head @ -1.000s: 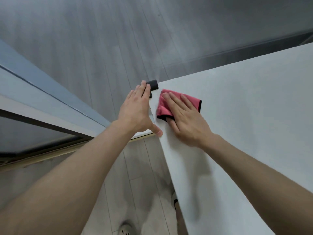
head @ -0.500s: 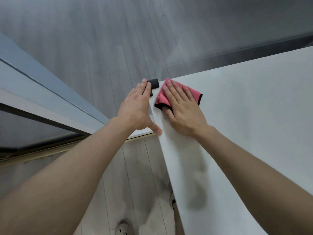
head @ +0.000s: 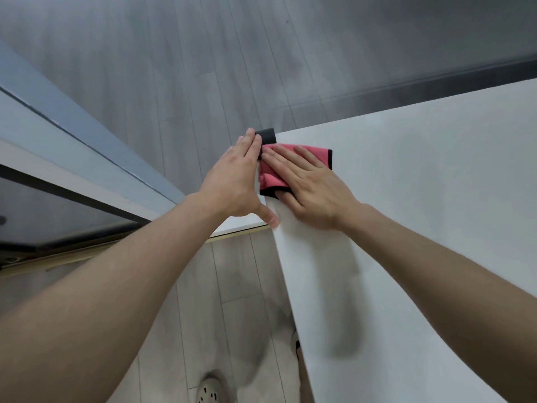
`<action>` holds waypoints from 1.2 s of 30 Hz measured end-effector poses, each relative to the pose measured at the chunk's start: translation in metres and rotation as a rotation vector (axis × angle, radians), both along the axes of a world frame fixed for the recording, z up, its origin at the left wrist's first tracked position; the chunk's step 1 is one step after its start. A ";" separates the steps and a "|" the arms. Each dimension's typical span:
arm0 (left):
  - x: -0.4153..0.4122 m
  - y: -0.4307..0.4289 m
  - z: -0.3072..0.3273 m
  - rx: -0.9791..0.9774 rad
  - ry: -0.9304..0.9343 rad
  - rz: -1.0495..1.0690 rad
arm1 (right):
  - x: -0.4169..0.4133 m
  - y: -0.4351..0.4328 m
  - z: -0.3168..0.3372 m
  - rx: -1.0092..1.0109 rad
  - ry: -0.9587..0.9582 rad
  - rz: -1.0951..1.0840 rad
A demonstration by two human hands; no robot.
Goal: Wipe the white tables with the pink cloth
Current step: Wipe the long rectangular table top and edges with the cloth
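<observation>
Corner wipe under way: right hand (head: 313, 187), fingers straight, presses the pink cloth (head: 319, 155) onto the tabletop (head: 421, 213) corner (left hand (head: 235, 184), fingers relaxed, braces the edge); next, likely a sweep rightward

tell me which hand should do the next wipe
Probably right: the right hand lies flat on the pink cloth on the white table; the left hand merely rests on its edge.

Pink cloth (head: 269, 176) half under the right hand (head: 313, 187)

No readable text (none anywhere)
</observation>
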State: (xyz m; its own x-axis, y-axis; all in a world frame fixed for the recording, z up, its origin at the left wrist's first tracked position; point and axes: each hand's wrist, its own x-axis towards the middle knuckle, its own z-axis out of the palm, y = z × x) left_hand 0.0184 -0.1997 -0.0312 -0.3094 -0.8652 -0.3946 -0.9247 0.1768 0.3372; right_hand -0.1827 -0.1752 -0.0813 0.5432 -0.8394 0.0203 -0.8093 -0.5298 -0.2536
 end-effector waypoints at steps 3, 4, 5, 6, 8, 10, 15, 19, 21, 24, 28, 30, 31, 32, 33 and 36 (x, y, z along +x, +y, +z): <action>0.001 0.002 -0.003 0.011 0.003 -0.001 | -0.015 0.017 -0.006 -0.025 0.035 0.030; 0.002 0.002 -0.003 0.015 0.002 -0.001 | -0.021 0.020 -0.006 -0.029 0.043 0.045; 0.003 0.001 -0.003 0.015 0.005 -0.002 | -0.020 0.015 -0.004 -0.024 0.052 0.047; 0.004 0.000 -0.005 0.011 0.009 -0.011 | -0.014 0.006 0.001 -0.011 0.061 0.033; 0.004 -0.002 -0.007 -0.004 0.013 -0.030 | -0.004 -0.007 0.004 0.020 0.075 -0.009; 0.005 -0.001 -0.009 -0.012 0.009 -0.037 | -0.010 0.007 0.003 0.016 0.067 -0.006; 0.016 -0.005 -0.009 -0.003 0.011 -0.113 | -0.032 0.046 0.004 0.015 0.069 0.093; 0.029 -0.026 -0.002 -0.003 -0.073 -0.227 | -0.005 0.024 0.005 0.020 0.089 0.082; 0.030 -0.034 0.003 -0.015 -0.069 -0.239 | -0.015 0.041 0.000 0.007 0.075 0.104; 0.027 -0.034 0.009 -0.016 -0.030 -0.208 | -0.012 0.037 0.005 0.018 0.074 0.119; 0.028 -0.037 -0.002 -0.060 -0.030 -0.205 | 0.009 0.026 0.005 0.020 0.072 0.020; 0.029 -0.039 -0.005 -0.072 -0.032 -0.203 | -0.001 0.060 -0.002 0.001 0.069 0.014; 0.029 -0.039 -0.007 -0.074 -0.034 -0.204 | -0.007 0.077 -0.005 -0.003 0.064 0.023; 0.029 -0.040 -0.008 -0.077 -0.041 -0.206 | -0.007 0.083 -0.006 -0.006 0.064 0.018; 0.030 -0.041 -0.009 -0.081 -0.048 -0.206 | -0.002 0.077 -0.007 0.002 0.061 -0.016; 0.031 -0.046 -0.009 -0.129 -0.059 -0.220 | 0.034 0.048 -0.002 0.052 0.062 -0.205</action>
